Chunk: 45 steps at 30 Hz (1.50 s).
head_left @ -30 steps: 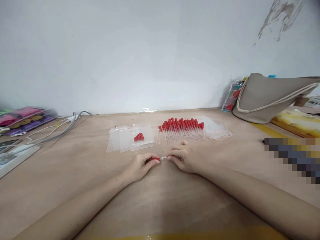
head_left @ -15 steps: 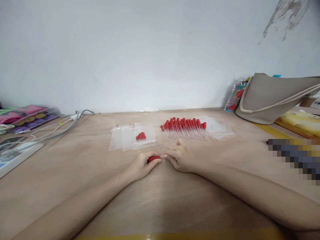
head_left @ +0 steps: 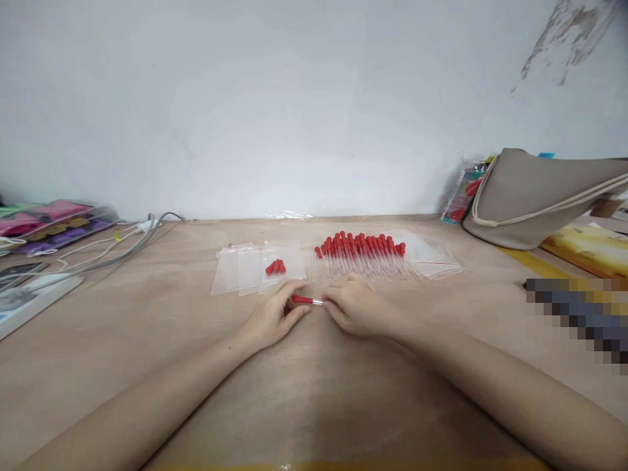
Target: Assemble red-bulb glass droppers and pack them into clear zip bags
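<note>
A glass dropper (head_left: 303, 299) with a red rubber bulb lies level between my hands, its clear tube running into the fingers of my right hand (head_left: 356, 306). Those fingers pinch the tube and hide most of it. My left hand (head_left: 275, 314) is open, thumb and fingers parted around the bulb. Just beyond, a few loose red bulbs (head_left: 276, 267) rest on clear zip bags (head_left: 229, 271). To their right, a row of droppers (head_left: 360, 245) with red bulbs lies tubes toward me, beside several bare glass tubes (head_left: 313, 267).
More clear bags (head_left: 434, 255) lie right of the dropper row. A grey bag (head_left: 530, 196) and a yellow packet (head_left: 589, 252) stand at the right. Cables (head_left: 127, 252), a power strip (head_left: 44, 297) and packs of coloured items (head_left: 59, 226) occupy the left side.
My left thumb and fingers have spread apart, letting go of the red bulb. The right hand still holds the tube. The view has shifted slightly.
</note>
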{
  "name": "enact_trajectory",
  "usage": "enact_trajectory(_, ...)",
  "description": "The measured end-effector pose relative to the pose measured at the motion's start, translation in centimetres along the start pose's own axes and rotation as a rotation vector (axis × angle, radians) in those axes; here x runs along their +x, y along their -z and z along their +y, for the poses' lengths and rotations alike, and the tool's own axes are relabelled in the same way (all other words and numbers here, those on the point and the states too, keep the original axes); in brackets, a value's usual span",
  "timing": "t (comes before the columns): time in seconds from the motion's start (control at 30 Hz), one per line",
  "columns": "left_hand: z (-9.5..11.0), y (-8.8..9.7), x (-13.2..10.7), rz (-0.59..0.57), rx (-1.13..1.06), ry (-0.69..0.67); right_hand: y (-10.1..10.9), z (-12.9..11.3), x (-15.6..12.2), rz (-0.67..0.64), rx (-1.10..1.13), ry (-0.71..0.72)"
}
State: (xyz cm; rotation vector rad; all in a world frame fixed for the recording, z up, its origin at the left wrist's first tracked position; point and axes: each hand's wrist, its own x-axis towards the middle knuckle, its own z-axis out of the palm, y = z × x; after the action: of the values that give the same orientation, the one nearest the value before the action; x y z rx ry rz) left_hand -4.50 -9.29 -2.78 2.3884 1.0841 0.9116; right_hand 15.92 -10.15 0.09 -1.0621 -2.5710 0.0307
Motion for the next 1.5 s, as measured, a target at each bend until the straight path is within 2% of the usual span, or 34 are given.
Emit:
enact_trajectory(0.1, -0.3, 0.0, -0.2, 0.047, 0.021, 0.04, 1.0, 1.7, 0.3, 0.014, 0.118, -0.243)
enact_trajectory(0.17, -0.3, 0.0, -0.2, 0.016, 0.042, 0.04, 1.4, 4.0, 0.5, 0.103, 0.191, -0.498)
enact_trajectory(0.27, -0.2, 0.1, -0.1, -0.03, 0.056, 0.016, 1.9, 8.4, 0.4, 0.286, 0.102, -0.851)
enact_trajectory(0.33, 0.0, 0.1, -0.1, -0.045, 0.051, 0.01, 1.9, 10.8, 0.2, 0.353, 0.039, -0.993)
enact_trajectory(0.43, 0.1, 0.3, 0.0, -0.065, 0.05, 0.008, 1.5, 12.9, 0.1, 0.356, 0.058, -1.088)
enact_trajectory(0.67, 0.2, 0.5, 0.2, -0.097, 0.057, -0.017, 0.1, 12.5, 2.1, 0.332, 0.033, -1.082)
enact_trajectory(0.77, 0.3, 0.4, 0.3, -0.105, 0.053, -0.019, -0.1, 12.5, 2.1, 0.306, 0.013, -1.057)
enact_trajectory(0.9, 0.3, 0.5, 0.3, -0.107, 0.06, -0.021, 0.1, 12.1, 1.5, 0.352, -0.033, -1.026)
enact_trajectory(0.97, 0.3, 0.6, 0.4, -0.105, 0.062, -0.025, 0.2, 11.3, 1.4, 0.383, -0.051, -0.957)
enact_trajectory(1.07, 0.4, 0.6, 0.5, -0.101, 0.058, -0.016, 0.0, 9.1, 2.2, 0.372, -0.064, -0.764)
enact_trajectory(1.2, 0.3, 0.2, 0.4, -0.102, 0.041, 0.0, -1.0, 5.5, 4.7, 0.236, -0.087, -0.564)
enact_trajectory(1.27, 0.0, 0.2, 0.5, -0.057, 0.043, 0.034, -1.6, 4.1, 6.3, 0.126, -0.116, -0.575)
enact_trajectory(1.33, -0.4, 0.6, 0.9, 0.057, 0.084, 0.065, -2.0, 3.3, 7.7, 0.037, -0.124, -0.641)
enact_trajectory(1.43, -1.4, 2.4, 2.0, 0.215, 0.221, 0.113, -2.3, 2.9, 9.3, -0.035, -0.083, -0.73)
enact_trajectory(1.5, -2.6, 3.8, 3.0, 0.229, 0.333, 0.2, -2.4, 2.9, 9.9, -0.06, -0.056, -0.758)
